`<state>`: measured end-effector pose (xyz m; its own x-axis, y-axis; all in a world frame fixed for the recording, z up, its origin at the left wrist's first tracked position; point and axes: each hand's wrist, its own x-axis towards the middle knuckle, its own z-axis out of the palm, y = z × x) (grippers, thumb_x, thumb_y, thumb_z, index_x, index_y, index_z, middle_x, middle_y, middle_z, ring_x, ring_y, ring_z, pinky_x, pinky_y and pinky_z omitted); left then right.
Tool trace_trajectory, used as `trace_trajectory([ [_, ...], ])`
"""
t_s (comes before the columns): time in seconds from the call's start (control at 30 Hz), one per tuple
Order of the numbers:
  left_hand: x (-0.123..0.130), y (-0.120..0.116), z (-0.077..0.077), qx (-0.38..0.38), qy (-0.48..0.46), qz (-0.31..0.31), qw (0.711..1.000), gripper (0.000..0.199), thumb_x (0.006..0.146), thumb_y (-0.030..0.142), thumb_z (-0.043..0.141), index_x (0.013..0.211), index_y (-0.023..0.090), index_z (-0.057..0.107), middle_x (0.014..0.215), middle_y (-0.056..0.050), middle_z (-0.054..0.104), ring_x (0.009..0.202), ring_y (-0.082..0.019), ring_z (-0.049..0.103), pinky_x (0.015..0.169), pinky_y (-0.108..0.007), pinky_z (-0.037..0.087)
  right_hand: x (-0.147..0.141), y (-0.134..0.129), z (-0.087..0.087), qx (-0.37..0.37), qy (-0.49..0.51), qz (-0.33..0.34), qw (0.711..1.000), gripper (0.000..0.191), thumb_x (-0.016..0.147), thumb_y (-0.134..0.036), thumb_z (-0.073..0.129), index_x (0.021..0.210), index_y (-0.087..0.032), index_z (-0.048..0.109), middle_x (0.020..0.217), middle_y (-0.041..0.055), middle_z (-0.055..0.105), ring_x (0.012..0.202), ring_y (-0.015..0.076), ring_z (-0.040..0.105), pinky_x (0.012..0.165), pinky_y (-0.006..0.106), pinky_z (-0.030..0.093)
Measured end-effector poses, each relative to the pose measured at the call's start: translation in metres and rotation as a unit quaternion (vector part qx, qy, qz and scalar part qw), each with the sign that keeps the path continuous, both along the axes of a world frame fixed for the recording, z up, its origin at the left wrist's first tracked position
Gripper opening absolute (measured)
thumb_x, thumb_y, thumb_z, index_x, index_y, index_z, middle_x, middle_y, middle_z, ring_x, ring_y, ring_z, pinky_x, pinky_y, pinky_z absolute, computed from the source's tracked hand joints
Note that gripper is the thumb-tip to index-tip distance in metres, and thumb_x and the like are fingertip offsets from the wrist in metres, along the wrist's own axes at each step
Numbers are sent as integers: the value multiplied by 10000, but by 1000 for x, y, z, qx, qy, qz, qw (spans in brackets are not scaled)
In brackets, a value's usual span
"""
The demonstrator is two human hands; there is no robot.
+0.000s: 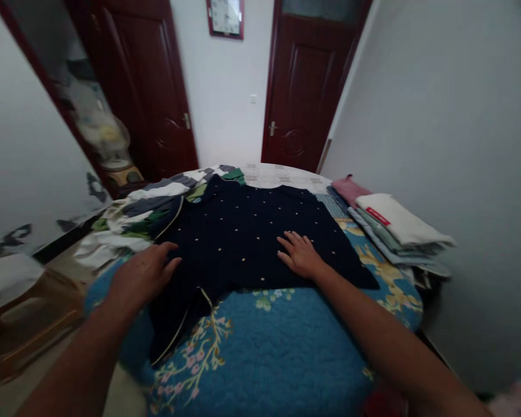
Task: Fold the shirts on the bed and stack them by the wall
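Observation:
A navy shirt [243, 231] with small pale dots is spread across the table, its neck end toward the left. Pale piping edges its sleeves; the near sleeve [173, 330] hangs toward me. At the shirt's left edge is my left hand [143, 272], thumb and fingers apart over the dark cloth. My right hand [301, 255] lies flat on the body of the shirt near its lower side, fingers spread.
A blue quilted floral cover [286, 341] lies under the shirt. Rumpled clothes [130, 217] are heaped at the left. Folded clothes [399, 223] are stacked at the right edge. A wooden stool [39, 313] stands at the left, and two dark red doors [304, 87] are beyond.

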<state>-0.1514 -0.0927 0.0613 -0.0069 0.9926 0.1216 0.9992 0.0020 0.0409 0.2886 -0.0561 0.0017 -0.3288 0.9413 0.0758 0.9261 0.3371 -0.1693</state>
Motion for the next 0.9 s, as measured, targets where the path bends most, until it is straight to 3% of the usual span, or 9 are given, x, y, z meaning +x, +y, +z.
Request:
trace_trajectory([
  [0.13, 54, 44, -4, 19, -49, -159, 986, 663, 989, 566, 437, 1588, 282, 465, 1487, -86, 631, 1313, -308, 636, 1118, -426, 499, -7, -3, 9, -22, 19, -10, 1000, 720, 1066, -686, 311, 1661, -287, 384, 1765, 81, 264, 1641, 323, 152, 1299, 622, 118],
  [0.23, 75, 61, -33, -3, -41, -206, 978, 733, 971, 574, 441, 1614, 222, 458, 1556, -137, 579, 1425, -343, 556, 1177, -464, 453, -3, -11, 7, -26, 29, -28, 999, 758, 1057, -717, 288, 1674, -281, 356, 1769, 71, 256, 1641, 326, 148, 1302, 620, 98],
  [0.33, 65, 64, -68, 23, 1, -210, 977, 693, 967, 568, 454, 1565, 232, 548, 1636, -146, 503, 1525, -404, 431, 1225, -566, 371, 13, -18, 3, -23, 37, -65, 997, 805, 1047, -741, 270, 1685, -255, 333, 1773, 87, 238, 1642, 349, 134, 1297, 641, 79],
  [0.43, 43, 60, -88, 29, 11, -218, 975, 689, 984, 583, 432, 1591, 271, 526, 1695, -122, 426, 1563, -410, 369, 1229, -612, 343, 37, -23, -3, -14, 44, -123, 991, 811, 1038, -753, 282, 1679, -261, 342, 1768, 100, 246, 1636, 365, 153, 1285, 667, 103],
  [0.53, 31, 48, -84, 16, 13, -208, 978, 696, 1004, 594, 411, 1621, 278, 484, 1713, -117, 396, 1594, -384, 318, 1244, -624, 312, 64, -31, -8, 7, 33, -170, 985, 805, 1041, -740, 297, 1661, -230, 374, 1746, 132, 297, 1617, 383, 210, 1269, 686, 152],
  [0.67, 28, 19, -63, -22, 6, -182, 983, 677, 1039, 581, 407, 1650, 292, 432, 1747, -90, 332, 1622, -322, 266, 1293, -568, 238, 106, -47, -22, 36, -16, -230, 972, 794, 1062, -674, 263, 1641, -148, 406, 1725, 168, 332, 1595, 401, 266, 1259, 685, 203],
  [0.9, -1, -23, -47, -59, -44, -145, 987, 653, 1045, 541, 490, 1654, 317, 417, 1753, -71, 319, 1640, -311, 211, 1324, -550, 161, 183, -54, -56, 83, -63, -240, 965, 830, 1020, -674, 244, 1594, -125, 486, 1649, 210, 447, 1537, 431, 376, 1221, 686, 310],
])
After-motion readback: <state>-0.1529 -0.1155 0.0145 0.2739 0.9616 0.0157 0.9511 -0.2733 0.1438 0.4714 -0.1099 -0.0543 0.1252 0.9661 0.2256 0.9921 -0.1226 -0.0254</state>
